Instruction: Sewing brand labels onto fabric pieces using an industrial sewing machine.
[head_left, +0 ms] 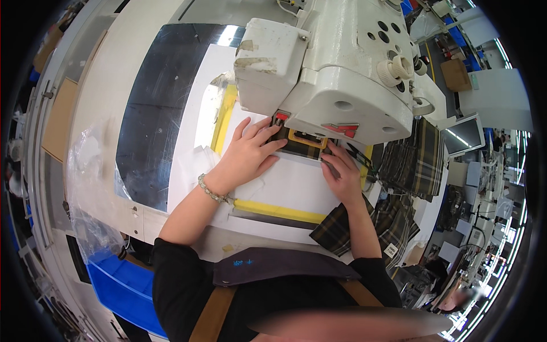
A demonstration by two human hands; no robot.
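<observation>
A strip of dark plaid cloth (300,149) lies beneath the head of a white sewing machine (350,94), with a small yellow frame (307,138) on top of it. My left hand (250,151) rests flat, its fingers spread and the tips on the left end of the cloth. At the right end, my right hand (343,174) touches the cloth's edge with its fingertips, the fingers stretched out and the thumb apart. Beside that hand lies a dark tool (360,157) that looks like thread snips. The machine head hides the back of the cloth.
Yellow strips (279,211) edge the white work surface (268,191). Stacked plaid pieces (413,159) stand at the right, with more plaid cloth (393,219) near my right forearm. A blue bin (125,290) and a clear plastic bag (91,194) are at the left.
</observation>
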